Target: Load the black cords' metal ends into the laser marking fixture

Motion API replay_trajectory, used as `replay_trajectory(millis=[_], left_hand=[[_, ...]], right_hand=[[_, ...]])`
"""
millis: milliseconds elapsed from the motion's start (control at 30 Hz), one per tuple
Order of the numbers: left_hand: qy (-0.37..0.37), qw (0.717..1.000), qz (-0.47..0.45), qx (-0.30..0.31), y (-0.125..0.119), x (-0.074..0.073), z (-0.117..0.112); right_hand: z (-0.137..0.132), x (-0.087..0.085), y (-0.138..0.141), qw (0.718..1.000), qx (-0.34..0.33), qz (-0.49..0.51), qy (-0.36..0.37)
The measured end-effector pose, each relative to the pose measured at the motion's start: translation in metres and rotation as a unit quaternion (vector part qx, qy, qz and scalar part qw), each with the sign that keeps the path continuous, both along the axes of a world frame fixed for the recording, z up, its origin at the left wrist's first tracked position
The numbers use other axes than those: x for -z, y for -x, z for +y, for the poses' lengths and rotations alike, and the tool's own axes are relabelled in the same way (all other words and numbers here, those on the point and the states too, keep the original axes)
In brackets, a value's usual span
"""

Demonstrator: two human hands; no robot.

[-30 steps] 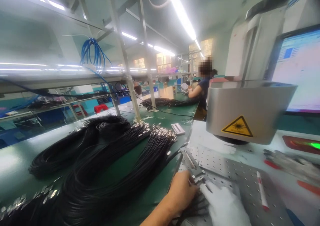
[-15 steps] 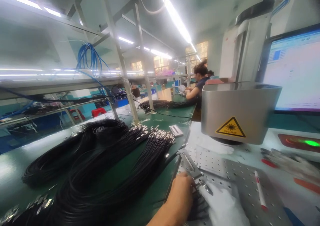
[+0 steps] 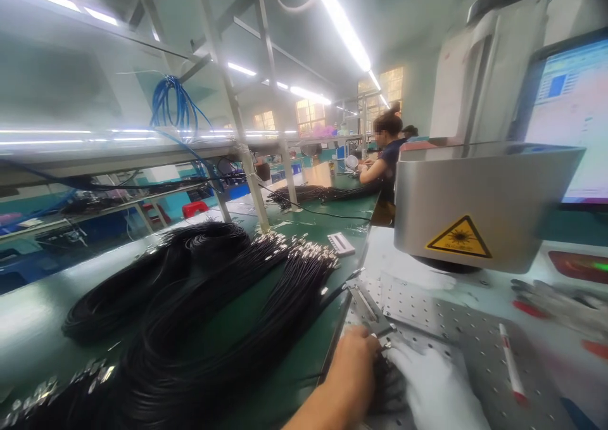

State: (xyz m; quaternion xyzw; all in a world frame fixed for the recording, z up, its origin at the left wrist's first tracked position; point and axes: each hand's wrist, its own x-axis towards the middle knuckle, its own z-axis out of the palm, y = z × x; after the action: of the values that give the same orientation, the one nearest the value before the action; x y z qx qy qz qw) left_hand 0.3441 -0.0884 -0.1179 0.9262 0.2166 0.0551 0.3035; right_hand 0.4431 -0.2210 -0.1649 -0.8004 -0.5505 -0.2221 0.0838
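My bare left hand (image 3: 351, 370) and my white-gloved right hand (image 3: 432, 389) meet at the bottom edge, both closed round a small bunch of black cables (image 3: 387, 382) with metal ends. They rest on a perforated metal plate (image 3: 456, 328), just in front of a small metal fixture (image 3: 368, 306). Above the plate hangs a grey laser head (image 3: 479, 205) with a yellow warning label. A large pile of black cables with metal connectors (image 3: 228, 303) lies on the green bench (image 3: 28, 322) to the left.
A red-and-white pen (image 3: 512, 366) lies on the plate to the right. A monitor (image 3: 570, 120) stands behind the laser head. Grey gloves (image 3: 560, 300) lie at far right. Another person (image 3: 384, 158) sits further along the bench by more cables. Blue cables (image 3: 173, 107) hang over a shelf frame.
The view has shifted slightly. My hands stay together on the cable bunch at the fixture, with little other movement.
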Motion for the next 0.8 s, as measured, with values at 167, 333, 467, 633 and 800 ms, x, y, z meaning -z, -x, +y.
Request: replay_trajectory(millis=[167,333,467,633,800], left_hand=[[-0.071,0.995,0.029,0.060,-0.001,-0.003,0.000],[-0.200,0.962,0.123,0.138,-0.005,-0.004,-0.004],[-0.239,0.943,0.148,0.177,-0.001,-0.011,0.001],[-0.211,0.959,0.105,0.158,0.009,-0.017,0.003],[-0.234,0.937,0.025,0.260,0.012,-0.007,-0.021]], right_hand=[[0.011,0.000,-0.014,0.993,-0.023,0.114,-0.006],[0.015,0.008,-0.027,0.967,-0.010,0.251,-0.035],[0.015,-0.002,-0.040,0.932,-0.080,0.351,-0.048],[0.020,-0.025,-0.045,0.856,-0.170,0.486,-0.051],[0.026,-0.026,-0.043,0.784,-0.175,0.593,-0.061]])
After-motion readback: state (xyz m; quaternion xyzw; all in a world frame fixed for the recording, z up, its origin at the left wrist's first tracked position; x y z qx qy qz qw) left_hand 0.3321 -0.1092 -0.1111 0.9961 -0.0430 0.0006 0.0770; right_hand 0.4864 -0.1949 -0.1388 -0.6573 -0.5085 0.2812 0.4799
